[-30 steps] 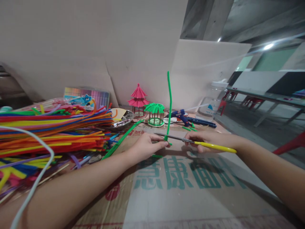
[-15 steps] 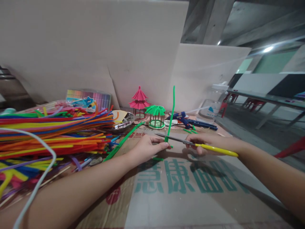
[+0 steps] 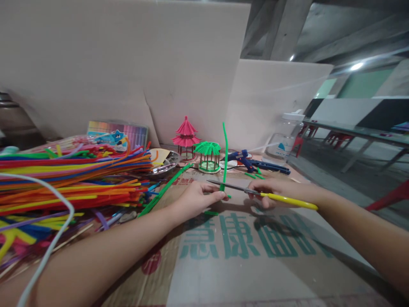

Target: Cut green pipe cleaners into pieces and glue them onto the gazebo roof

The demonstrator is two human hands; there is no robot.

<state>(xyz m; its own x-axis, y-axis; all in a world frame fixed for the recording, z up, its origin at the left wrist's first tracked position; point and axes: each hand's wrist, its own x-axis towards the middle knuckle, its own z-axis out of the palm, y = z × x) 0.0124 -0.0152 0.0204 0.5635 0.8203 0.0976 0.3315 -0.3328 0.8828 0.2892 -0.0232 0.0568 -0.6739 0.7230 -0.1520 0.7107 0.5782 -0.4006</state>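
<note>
A green pipe cleaner [image 3: 225, 153] stands upright, its lower end pinched in my left hand [image 3: 204, 197]. My right hand [image 3: 267, 192] is wrapped round a pair of scissors [image 3: 287, 200] with yellow handles. Their blades point left and meet the pipe cleaner just above my left fingertips; whether they have cut into it I cannot tell. A short green piece [image 3: 211, 213] lies on the cardboard below. Behind my hands stand a small green-roofed pavilion [image 3: 208, 157] and a pink-roofed pavilion [image 3: 186, 136].
Bundles of coloured pipe cleaners [image 3: 73, 170] fill the left side, crossed by a white cable [image 3: 60, 196]. At the back are a marker set [image 3: 119, 134], a metal dish [image 3: 164, 165], a blue glue gun [image 3: 241, 160] and a clear bottle [image 3: 283, 138]. Printed cardboard [image 3: 223, 273] covers the table.
The top of the green pipe cleaner has swung left and sits slightly lower. Both hands and the scissors stay almost in place, and the whole view has shifted a little.
</note>
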